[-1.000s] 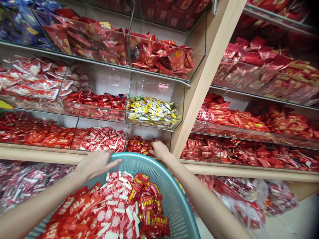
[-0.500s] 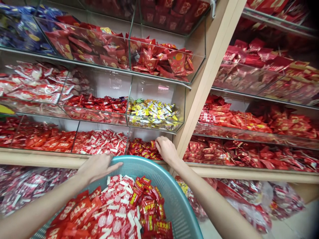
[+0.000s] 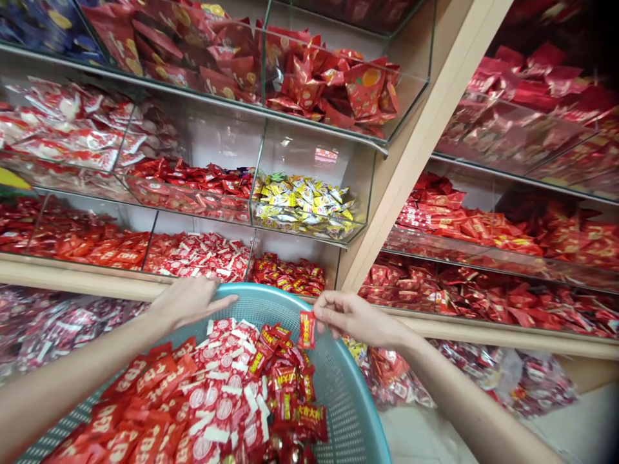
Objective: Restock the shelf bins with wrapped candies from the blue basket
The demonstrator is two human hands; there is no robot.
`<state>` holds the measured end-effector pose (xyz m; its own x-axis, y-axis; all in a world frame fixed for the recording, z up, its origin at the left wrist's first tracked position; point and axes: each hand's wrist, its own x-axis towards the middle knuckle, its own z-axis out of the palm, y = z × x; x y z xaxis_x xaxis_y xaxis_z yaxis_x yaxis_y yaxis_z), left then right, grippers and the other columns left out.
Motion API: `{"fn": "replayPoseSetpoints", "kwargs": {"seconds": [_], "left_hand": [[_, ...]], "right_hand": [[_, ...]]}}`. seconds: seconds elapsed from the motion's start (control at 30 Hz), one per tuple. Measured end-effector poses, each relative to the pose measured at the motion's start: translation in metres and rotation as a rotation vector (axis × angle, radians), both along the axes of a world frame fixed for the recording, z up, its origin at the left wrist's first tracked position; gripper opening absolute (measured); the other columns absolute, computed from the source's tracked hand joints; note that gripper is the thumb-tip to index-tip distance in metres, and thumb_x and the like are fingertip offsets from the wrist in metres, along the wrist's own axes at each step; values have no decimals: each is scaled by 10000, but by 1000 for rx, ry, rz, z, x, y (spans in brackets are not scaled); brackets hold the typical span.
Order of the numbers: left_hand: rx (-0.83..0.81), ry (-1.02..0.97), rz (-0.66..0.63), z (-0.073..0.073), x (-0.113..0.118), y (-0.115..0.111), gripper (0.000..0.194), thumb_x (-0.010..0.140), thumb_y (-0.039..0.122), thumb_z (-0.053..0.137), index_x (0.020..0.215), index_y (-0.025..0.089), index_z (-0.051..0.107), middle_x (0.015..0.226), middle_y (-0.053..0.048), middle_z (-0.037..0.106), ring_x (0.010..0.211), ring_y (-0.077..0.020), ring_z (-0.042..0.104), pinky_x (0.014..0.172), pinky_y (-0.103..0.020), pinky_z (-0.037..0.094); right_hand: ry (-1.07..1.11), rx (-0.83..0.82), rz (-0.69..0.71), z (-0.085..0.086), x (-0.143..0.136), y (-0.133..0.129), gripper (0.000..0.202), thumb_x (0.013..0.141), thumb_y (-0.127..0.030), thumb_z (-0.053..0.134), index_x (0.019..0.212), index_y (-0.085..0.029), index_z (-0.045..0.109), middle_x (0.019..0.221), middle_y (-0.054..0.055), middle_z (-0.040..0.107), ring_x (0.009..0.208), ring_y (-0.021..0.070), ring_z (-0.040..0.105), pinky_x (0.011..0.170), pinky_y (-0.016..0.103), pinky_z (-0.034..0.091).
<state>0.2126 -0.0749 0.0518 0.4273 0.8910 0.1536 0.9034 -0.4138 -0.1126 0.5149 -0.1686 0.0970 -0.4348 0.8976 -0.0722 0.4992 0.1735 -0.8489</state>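
My left hand (image 3: 186,299) rests on the far rim of a teal plastic basket (image 3: 345,403), fingers spread over the edge. Red and white wrapped candies (image 3: 213,393) fill the basket. Over the basket's right side, my right hand (image 3: 351,316) pinches one small red candy packet (image 3: 306,329) by its top edge. Just behind it is the glass compartment of matching red and yellow packets (image 3: 290,276) on the lowest shelf row.
Glass-fronted shelves hold sorted wrapped sweets: yellow packets (image 3: 302,206) in the middle row, red ones around them, blue ones at top left. A slanted wooden post (image 3: 411,154) divides two shelf units. Clear bags of candy (image 3: 464,380) lie below the shelf ledge.
My right hand has pulled back out of the lowest compartment and now holds a red packet over the basket. The left hand has stayed on the rim.
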Motion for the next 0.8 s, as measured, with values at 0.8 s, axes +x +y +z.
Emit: {"fn": "replayPoseSetpoints", "kwargs": {"seconds": [0.8], "left_hand": [[-4, 33, 16, 5, 2, -4, 693, 817, 687, 150, 841, 149, 586, 753, -154, 684, 733, -331, 662, 615, -390, 465]], "right_hand": [[-548, 437, -397, -28, -49, 126, 178, 810, -160, 513, 878, -213, 669, 964, 71, 682, 927, 207, 606, 753, 279, 409]]}}
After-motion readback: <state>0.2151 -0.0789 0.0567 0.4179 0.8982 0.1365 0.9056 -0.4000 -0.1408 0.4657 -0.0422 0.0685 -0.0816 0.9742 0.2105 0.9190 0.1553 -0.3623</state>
